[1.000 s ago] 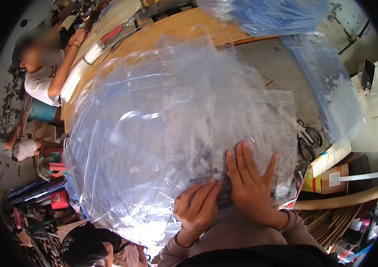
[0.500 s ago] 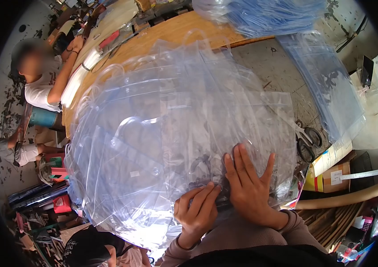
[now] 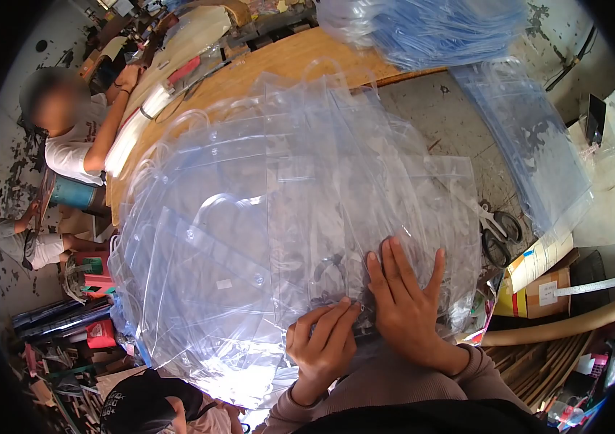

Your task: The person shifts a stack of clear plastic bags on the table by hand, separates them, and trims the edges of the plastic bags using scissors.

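A wide heap of clear plastic bags [image 3: 231, 173] with looped tube handles lies before me. On the nearest clear bag [image 3: 423, 217], my right hand [image 3: 410, 311] rests flat with its fingers spread. Just to its left, my left hand [image 3: 323, 343] is closed, thumb and curled fingers pinching the bag's plastic near its lower part. What lies under those fingertips is hidden. A curved handle shape shows through the plastic above the left hand. Black-handled scissors [image 3: 499, 237] lie to the right of the heap.
Stacked bluish plastic sheets [image 3: 430, 32] sit at the back, with more sheets [image 3: 539, 152] at right. A wooden table [image 3: 271, 69] runs behind the heap. One person [image 3: 76, 137] works at left; another in a black cap [image 3: 141, 405] is near bottom left. A cardboard box [image 3: 546, 289] stands at right.
The view has shifted slightly, so the table and bags appear a little lower. Both hands keep nearly the same pose on the plastic.
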Motion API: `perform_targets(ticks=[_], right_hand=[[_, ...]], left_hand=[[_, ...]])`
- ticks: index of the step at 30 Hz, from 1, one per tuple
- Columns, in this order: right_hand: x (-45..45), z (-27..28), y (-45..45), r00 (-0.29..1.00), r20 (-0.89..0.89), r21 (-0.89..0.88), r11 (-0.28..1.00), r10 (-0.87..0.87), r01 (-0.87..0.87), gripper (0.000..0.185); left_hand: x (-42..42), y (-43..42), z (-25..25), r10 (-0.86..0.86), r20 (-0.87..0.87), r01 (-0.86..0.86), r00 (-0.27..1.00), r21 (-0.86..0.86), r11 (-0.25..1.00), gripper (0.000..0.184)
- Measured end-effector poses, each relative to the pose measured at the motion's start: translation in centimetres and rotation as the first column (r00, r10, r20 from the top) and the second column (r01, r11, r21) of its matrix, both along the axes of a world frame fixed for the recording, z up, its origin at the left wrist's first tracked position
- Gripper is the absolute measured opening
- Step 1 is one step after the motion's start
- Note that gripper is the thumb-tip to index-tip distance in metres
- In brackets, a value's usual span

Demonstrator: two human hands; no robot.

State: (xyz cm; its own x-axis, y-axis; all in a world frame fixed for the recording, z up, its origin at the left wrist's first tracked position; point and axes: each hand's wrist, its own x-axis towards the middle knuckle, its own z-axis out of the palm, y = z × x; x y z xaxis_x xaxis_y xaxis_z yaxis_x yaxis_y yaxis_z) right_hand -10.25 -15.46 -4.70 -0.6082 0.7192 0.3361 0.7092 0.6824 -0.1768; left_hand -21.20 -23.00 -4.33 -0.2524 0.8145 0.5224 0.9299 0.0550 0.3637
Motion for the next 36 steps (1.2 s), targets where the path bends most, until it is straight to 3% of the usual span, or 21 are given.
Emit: perform_targets(ticks=[26, 29, 32, 34, 36], right_hand=[[0.3, -0.1, 0.0, 0.999, -0.038, 0.038, 0.999, -0.005, 0.006, 0.035], [0.7, 0.3, 0.0, 0.992, -0.126, -0.043, 0.999, -0.004, -0.001, 0.037], [1.6, 1.4, 0.2, 0.953, -0.281, -0.066, 0.993, -0.109, 0.094, 0.035], [2.5, 2.0, 0.6, 0.872, -0.412, -0.039, 0.961, -0.265, 0.274, 0.029], [4.1, 1.9, 1.5, 0.849, -0.434, -0.103, 0.953, -0.301, 0.285, 0.026]], left_hand=[[-0.1, 0.0, -0.1, -0.010, 0.025, 0.009, 1.000, 0.031, 0.999, 0.030], [-0.2, -0.2, -0.2, -0.028, 0.048, 0.026, 0.998, 0.041, 0.999, 0.031], [-0.3, -0.5, 0.2, -0.041, 0.045, 0.040, 0.998, 0.036, 0.999, 0.030], [-0.4, -0.8, 0.2, -0.041, 0.022, 0.040, 0.999, 0.027, 0.999, 0.028], [-0.4, -0.9, -0.2, 0.027, 0.019, -0.029, 0.999, 0.068, 0.997, 0.028]])
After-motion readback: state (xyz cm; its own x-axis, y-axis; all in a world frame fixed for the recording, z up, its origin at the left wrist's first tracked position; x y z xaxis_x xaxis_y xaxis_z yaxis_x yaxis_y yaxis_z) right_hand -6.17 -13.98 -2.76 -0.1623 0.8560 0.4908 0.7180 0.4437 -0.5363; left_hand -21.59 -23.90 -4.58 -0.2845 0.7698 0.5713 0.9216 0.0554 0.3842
